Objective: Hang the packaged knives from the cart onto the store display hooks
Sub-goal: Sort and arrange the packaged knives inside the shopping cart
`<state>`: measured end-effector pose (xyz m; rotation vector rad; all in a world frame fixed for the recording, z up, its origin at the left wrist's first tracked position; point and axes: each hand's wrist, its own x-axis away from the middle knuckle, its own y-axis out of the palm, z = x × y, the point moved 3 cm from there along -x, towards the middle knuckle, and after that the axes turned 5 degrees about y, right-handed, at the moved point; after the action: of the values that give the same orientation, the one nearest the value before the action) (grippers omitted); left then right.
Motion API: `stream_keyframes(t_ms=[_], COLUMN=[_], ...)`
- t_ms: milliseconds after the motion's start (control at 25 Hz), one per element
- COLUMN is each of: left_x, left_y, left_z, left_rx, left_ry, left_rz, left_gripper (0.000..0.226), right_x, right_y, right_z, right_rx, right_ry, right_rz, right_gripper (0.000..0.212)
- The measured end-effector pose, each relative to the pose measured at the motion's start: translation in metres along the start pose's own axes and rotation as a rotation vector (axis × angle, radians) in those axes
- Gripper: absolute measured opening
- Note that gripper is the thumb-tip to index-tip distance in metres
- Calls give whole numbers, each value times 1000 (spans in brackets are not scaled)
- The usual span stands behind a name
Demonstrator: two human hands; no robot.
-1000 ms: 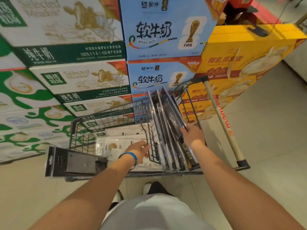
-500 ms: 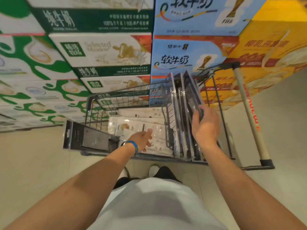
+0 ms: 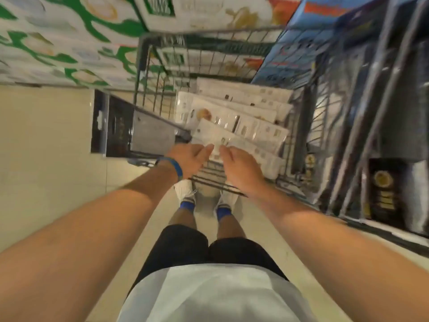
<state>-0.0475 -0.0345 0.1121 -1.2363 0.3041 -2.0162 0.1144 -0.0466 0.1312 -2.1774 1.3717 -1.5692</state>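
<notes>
**Both hands reach into the shopping cart for a flat white pack**

The left hand, blue band at the wrist, and the right hand hover with fingers stretched, fingertips almost meeting at the near left end of the nearest white pack; neither has clasped anything. The pack lies flat atop a fanned pile, its long axis running rightward across the basket, so a lift likely starts at this end, either hand equally close. Dark upright packs stand just right of the pile; milk cartons are stacked beyond.

White packages, blue wristband
</notes>
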Motion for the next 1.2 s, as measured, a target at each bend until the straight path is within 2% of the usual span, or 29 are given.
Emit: stream_keyframes(t_ms=[80, 120, 240, 320, 440, 520, 600, 720, 840, 920, 1000, 1080, 1200], left_x=[-1, 1, 2, 0, 1, -1, -3, -2, -1, -2, -2, -2, -3], left_y=[1, 2, 1, 2, 3, 5, 5, 3, 3, 3, 4, 5, 5], left_z=[-17, -21, -25, -26, -29, -31, -30, -28, -27, -27, -27, -28, -29], left_rx=[-214, -256, -250, -227, -209, -172, -163, -183, -180, -188, -190, -200, -208], left_ry=[95, 120, 110, 106, 116, 133, 138, 127, 99, 92, 91, 91, 91], left_rz=[23, 74, 215, 243, 252, 257, 269, 287, 272, 258, 265, 268, 265], left_gripper=[65, 65, 50, 43, 44, 44, 44, 44, 43, 43, 42, 42, 42], right_x=[-50, -71, -127, -158, -184, -191, -191, -180, -159, -149, -147, -151, -162], right_y=[31, 42, 67, 84, 104, 101, 85, 56, 26, 2, -14, -24, -22], right_z=[24, 36, 57, 65, 69, 69, 70, 69, 47, 23, 8, 2, -7], right_rx=[234, 301, 421, 511, 780, 867, 788, 212, -416, -635, -689, -625, -271], right_ry=[111, 165, 245, 261, 282, 251, 210, 211, 179, 127, 78, 61, 73], right_rz=[-144, -155, -55, 5, 45, 116, 185, 219, 295, 368, 359, 298, 300], right_gripper=[35, 36, 69, 86, 90, 86, 78, 31, 29, 25, 33, 45, 40])
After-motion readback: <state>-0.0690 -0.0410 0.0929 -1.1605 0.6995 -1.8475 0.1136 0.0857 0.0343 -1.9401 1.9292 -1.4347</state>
